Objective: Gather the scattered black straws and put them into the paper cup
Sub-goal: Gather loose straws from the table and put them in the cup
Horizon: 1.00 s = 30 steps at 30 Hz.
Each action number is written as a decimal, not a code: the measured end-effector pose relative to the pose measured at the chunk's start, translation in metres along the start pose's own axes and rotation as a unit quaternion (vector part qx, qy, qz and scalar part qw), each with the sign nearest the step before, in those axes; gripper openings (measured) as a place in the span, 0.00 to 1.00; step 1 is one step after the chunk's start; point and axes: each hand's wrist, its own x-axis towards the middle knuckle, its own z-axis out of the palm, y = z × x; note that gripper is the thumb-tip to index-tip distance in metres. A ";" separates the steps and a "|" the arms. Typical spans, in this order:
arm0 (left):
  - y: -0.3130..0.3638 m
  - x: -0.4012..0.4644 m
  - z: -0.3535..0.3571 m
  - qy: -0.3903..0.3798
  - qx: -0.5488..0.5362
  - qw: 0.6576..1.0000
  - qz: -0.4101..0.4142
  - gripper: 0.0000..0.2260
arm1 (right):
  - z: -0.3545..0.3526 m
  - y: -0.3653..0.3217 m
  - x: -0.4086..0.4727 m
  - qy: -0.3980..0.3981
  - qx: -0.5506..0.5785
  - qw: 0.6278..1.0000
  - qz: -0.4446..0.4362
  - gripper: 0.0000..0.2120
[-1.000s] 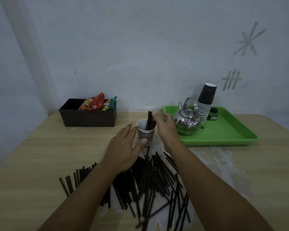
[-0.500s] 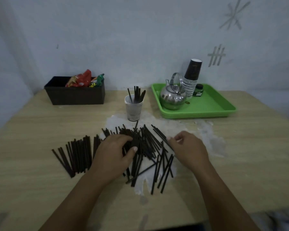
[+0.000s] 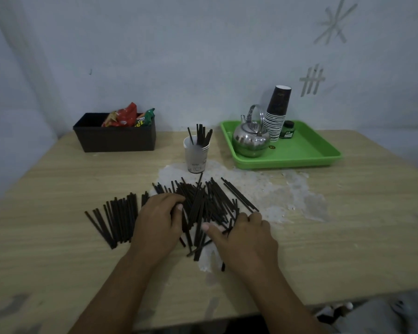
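Observation:
A white paper cup [image 3: 196, 157] stands upright at the table's middle rear with several black straws sticking out of it. A wide heap of scattered black straws [image 3: 203, 203] lies in front of it, and a second group [image 3: 116, 218] fans out to the left. My left hand [image 3: 158, 221] rests palm down on the heap's left side, fingers curled around some straws. My right hand [image 3: 245, 233] presses on the heap's right edge, with fingers and thumb closing over a few straws.
A black bin [image 3: 116, 138] with snack packets sits at the back left. At the back right a green tray [image 3: 307, 150] carries a steel kettle [image 3: 251, 138], a stack of dark paper cups [image 3: 276, 114] and a small green jar [image 3: 287, 129]. White worn patches mark the wooden table [image 3: 360, 213].
Both hands came back from the cup to the heap. Since half a second ago the right hand slid left into the straws, and the left hand closed on some.

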 end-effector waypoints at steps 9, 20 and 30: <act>-0.015 0.000 0.004 -0.038 -0.002 0.999 -0.026 0.08 | 0.014 -0.033 0.006 -0.004 -0.028 1.000 -0.007 0.58; -0.020 0.001 0.012 -0.055 0.005 0.998 0.007 0.09 | 0.009 -0.011 0.022 0.007 0.068 0.996 -0.058 0.39; -0.004 -0.001 0.017 -0.068 0.030 0.996 0.045 0.11 | 0.004 0.008 0.025 0.020 0.012 0.998 -0.054 0.31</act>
